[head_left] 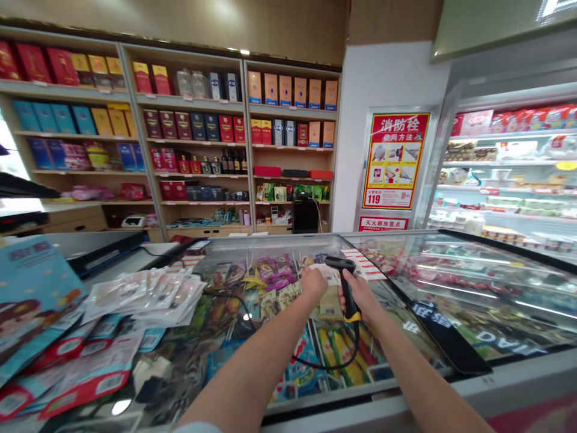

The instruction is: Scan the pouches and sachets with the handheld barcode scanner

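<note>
Three bays of shelves with boxed liquor (189, 107) rise ahead of the hands, with a chilled display case (505, 180) off to their right. Directly beneath them lies a glass-topped chest freezer (451, 282) filled with colourful packets (252, 300). To their left sit a pile of translucent sachets (144, 294) and printed bags (76, 373). The right hand (356, 297) wraps around a black corded barcode scanner (345, 288), its cable (324, 365) looping below, while the left hand (313, 284) pinches a pale slip (327, 274) just beside it.
</note>
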`<state>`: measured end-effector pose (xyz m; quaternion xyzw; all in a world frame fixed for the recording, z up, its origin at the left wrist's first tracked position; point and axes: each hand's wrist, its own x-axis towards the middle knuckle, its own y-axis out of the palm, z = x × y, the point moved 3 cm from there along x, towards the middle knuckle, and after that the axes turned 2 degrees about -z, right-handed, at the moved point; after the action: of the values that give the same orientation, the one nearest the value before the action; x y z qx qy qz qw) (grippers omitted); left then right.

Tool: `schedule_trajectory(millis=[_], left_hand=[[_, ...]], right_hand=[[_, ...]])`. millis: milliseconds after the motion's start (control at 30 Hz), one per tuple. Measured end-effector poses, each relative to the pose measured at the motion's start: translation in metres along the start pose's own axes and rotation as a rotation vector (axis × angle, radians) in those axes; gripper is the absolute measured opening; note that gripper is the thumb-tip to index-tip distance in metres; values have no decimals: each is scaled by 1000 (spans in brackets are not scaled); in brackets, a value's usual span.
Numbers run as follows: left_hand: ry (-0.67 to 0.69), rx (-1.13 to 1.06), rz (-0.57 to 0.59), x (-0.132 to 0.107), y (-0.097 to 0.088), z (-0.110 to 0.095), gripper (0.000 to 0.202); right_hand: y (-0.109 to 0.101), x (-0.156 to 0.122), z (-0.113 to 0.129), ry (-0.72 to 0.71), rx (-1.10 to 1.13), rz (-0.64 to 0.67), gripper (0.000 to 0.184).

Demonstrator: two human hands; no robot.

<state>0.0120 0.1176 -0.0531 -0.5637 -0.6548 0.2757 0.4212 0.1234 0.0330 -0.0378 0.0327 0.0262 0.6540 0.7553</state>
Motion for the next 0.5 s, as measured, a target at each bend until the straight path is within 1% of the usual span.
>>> schedule_trajectory(millis=[100, 200, 333, 500], left_hand=[[55, -73, -25, -4, -12, 14, 40], [57, -131, -112, -5, -37, 39, 35], [30, -125, -248, -8, -86, 85, 31], [-55, -53, -391, -19, -154, 153, 35]], right_hand=[[10, -6, 3, 24, 12, -20, 32], [28, -10, 5, 32, 28, 0, 30], [65, -12, 1, 48, 35, 68, 30], [129, -16, -7, 53, 22, 209, 37]])
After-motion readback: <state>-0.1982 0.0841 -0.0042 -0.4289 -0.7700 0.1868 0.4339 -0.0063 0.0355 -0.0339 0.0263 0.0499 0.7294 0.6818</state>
